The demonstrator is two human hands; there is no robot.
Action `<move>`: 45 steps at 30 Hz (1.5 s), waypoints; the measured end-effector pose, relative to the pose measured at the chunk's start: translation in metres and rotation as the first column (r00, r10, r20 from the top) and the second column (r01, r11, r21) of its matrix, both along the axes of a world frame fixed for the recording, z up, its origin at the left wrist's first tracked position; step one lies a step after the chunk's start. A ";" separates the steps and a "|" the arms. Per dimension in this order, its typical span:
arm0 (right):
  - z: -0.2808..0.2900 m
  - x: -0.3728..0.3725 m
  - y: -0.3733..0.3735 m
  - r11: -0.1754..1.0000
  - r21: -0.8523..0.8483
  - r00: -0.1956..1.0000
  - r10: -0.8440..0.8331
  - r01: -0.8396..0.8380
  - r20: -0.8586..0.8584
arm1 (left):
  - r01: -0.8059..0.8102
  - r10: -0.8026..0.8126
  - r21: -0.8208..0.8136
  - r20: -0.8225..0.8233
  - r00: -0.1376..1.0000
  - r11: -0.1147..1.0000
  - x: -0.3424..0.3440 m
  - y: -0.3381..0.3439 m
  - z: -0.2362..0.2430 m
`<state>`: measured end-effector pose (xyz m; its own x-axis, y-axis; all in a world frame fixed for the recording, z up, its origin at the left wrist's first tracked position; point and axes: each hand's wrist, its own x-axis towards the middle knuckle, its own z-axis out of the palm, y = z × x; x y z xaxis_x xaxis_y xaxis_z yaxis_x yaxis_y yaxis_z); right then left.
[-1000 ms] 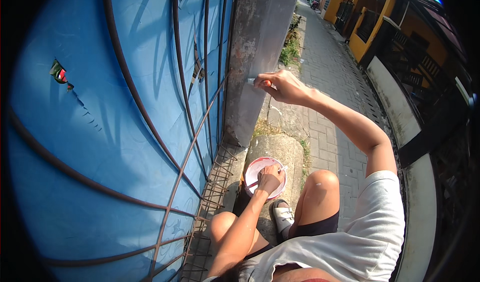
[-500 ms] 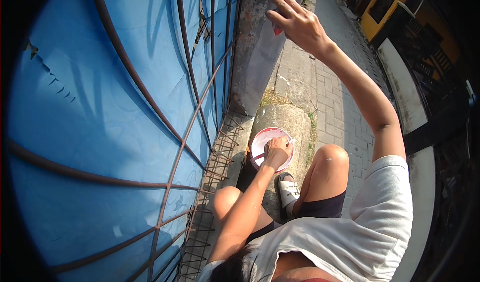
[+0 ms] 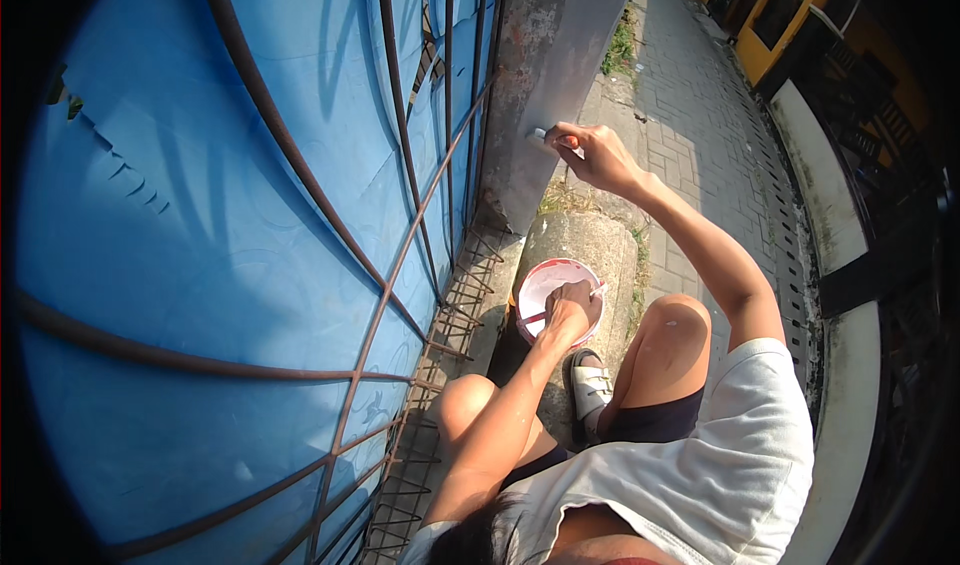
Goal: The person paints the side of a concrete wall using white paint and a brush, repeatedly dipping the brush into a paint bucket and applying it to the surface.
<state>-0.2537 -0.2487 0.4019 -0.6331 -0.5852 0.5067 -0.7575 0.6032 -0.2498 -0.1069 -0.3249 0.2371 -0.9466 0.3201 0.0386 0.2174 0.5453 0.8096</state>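
Grey pillar [image 3: 545,75] beside paved lane [image 3: 675,95]; right hand [image 3: 598,159], closed round a brush [image 3: 540,135], has come lower; left hand [image 3: 572,310] grips a bucket [image 3: 537,287].

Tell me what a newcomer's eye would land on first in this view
Probably the big blue sheet behind dark bars, filling the left side. Next, near the top centre, the right grip on a mostly hidden brush at the grey pillar. Then, below that, the round bucket, white inside with a reddish rim, with the left grip over it.
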 end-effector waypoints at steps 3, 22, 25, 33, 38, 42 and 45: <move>0.116 0.012 0.015 0.994 -0.072 0.965 -0.100 0.084 -0.244 | -0.004 0.003 0.014 0.064 0.998 1.000 -0.006 -0.001 -0.001; -0.111 0.034 0.006 0.834 0.529 0.987 0.139 -0.158 0.077 | 0.018 -0.017 -0.060 0.022 1.000 0.998 -0.002 -0.001 0.000; -0.104 0.022 -0.013 0.950 0.234 0.917 0.104 -0.206 0.385 | -0.007 0.006 -0.009 -0.078 0.997 1.000 0.000 0.001 -0.003; 0.140 -0.004 -0.021 0.999 0.019 0.981 -0.026 0.030 -0.193 | -0.015 0.015 -0.004 0.037 0.999 1.000 -0.010 -0.002 0.000; 0.267 0.022 -0.004 0.983 -0.119 0.791 -0.183 0.140 -0.584 | -0.026 0.027 0.035 -0.023 0.999 0.999 -0.013 -0.007 -0.001; 0.237 0.010 0.002 0.935 0.148 0.465 -0.020 0.322 -0.885 | -0.011 0.011 0.003 0.008 1.000 1.000 -0.010 -0.004 -0.001; 0.162 0.006 -0.003 0.860 0.375 0.653 0.066 0.346 -0.754 | -0.003 0.003 -0.023 -0.023 1.000 1.000 -0.009 0.000 -0.002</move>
<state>-0.2482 -0.2514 0.5637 -0.2747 -0.8013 0.5316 -0.4542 0.5954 0.6628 -0.1154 -0.3252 0.2351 -0.9465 0.3183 0.0531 0.2341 0.5641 0.7918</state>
